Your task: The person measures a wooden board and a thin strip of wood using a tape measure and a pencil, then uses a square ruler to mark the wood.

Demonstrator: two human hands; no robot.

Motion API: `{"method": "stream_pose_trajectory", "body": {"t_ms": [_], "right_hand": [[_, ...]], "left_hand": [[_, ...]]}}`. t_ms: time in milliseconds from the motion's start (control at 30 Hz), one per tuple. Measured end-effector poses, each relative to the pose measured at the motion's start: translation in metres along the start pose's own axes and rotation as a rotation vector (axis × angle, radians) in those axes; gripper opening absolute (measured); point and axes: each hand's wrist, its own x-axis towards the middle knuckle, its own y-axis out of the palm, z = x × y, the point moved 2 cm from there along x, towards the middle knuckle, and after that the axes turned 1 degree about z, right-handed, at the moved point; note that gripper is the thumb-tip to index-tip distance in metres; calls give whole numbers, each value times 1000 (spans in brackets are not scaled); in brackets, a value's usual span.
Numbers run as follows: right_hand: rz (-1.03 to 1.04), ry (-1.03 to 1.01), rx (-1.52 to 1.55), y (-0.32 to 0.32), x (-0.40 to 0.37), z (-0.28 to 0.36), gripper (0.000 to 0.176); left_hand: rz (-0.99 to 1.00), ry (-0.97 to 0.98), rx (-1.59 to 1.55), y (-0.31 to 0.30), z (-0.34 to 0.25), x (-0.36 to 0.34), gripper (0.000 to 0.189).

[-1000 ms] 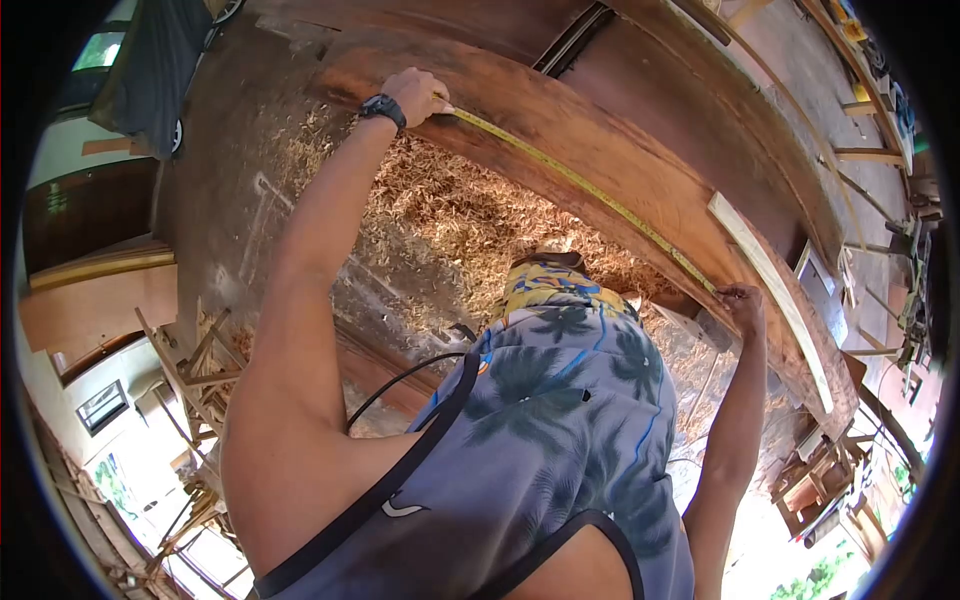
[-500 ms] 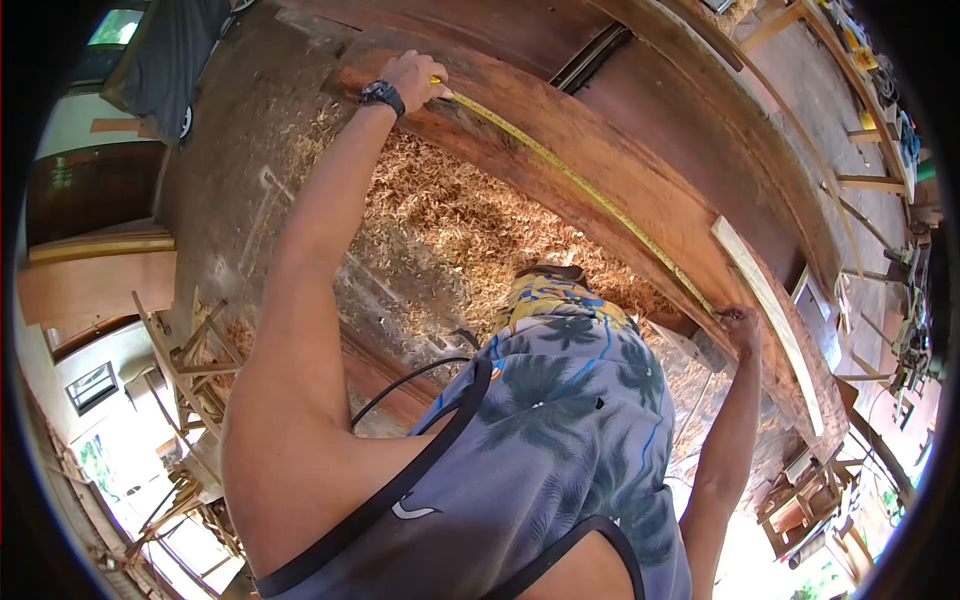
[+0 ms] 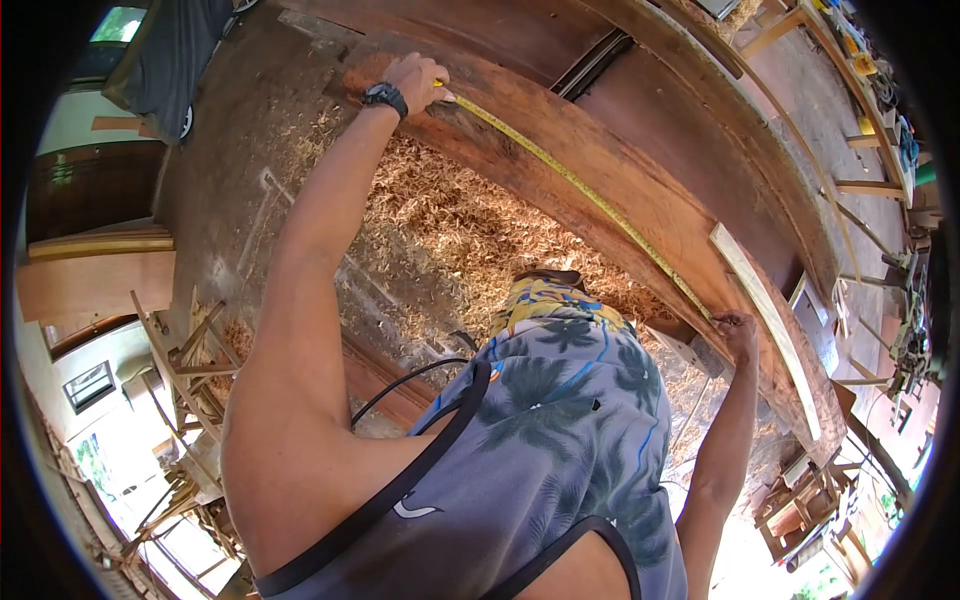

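A yellow measuring tape (image 3: 575,183) is stretched along a long reddish-brown wooden plank (image 3: 640,180). At the plank's upper left end, my left hand (image 3: 414,82) is closed on the tape's case, of which a bit of yellow shows by the fingers; a dark watch is on that wrist. My right hand (image 3: 735,328) pinches the other end of the tape near the plank's lower edge. Right of that hand, a pale narrow wood strip (image 3: 768,322) lies on the plank.
Wood shavings (image 3: 450,210) cover the floor below the plank. Beyond it lies another long board (image 3: 740,130). Lumber pieces (image 3: 200,370) stand at the left, and more wood (image 3: 800,515) is stacked at the lower right. A black cord hangs by my shirt.
The view has shifted very slightly. Both hands keep their places on the tape, which stays stretched along the plank.
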Motion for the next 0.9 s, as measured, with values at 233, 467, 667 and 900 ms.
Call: {"method": "stream_pose_trajectory", "body": {"t_ms": [233,467,667,900], "right_hand": [[14,-6,23,0,8,-9,13],[18,21,-23,-1,6,1,8],[34,6,10,-1,11,-13,17],[-14,-41,-135,-3,-3,9,9]], "left_hand": [[150,-52,-55,26,1,-19,37],[26,-37,-95,41,5,-26,34],[15,-58,-95,44,4,-26,33],[66,-25,-105,42,8,-37,38]]}}
